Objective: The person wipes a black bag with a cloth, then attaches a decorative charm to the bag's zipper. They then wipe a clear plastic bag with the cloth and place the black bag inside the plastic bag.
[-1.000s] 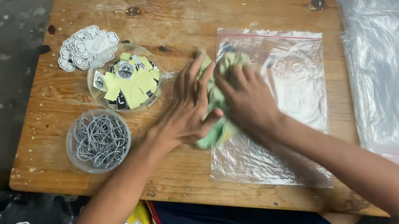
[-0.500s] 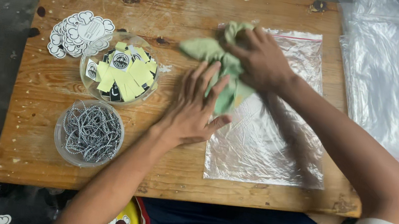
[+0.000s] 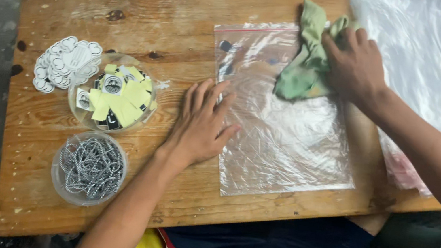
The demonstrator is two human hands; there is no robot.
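I see the clear zip-top plastic bag point(image 3: 285, 116) lying flat on the wooden table point(image 3: 148, 25), its sealed edge toward the far side and its open body running back toward the near edge. On its upper right corner sits a crumpled pale green cloth point(image 3: 307, 61), and my right hand point(image 3: 357, 66) is closed over that cloth, fingers curled into the bunched fabric and pressing it down onto the plastic, which reads to me as a wiping grip. My left hand point(image 3: 203, 124) lies flat with fingers spread wide, holding nothing, its fingertips resting on the bag's left edge; I judge it is there to pin the slippery film so it does not slide under the cloth. Left of that hand, well apart from the bag, stand two shallow clear round dishes: the farther dish point(image 3: 112, 101) holds yellow paper squares mixed with small round black-and-white printed pieces, and the nearer dish point(image 3: 89, 168) holds a tangle of thin silver ball chains. Just beside the farther dish, a loose heap of white round tags point(image 3: 66, 63) lies directly on the wood. To the right, a spread of more clear plastic sheeting point(image 3: 439, 63) overlaps the table's edge.
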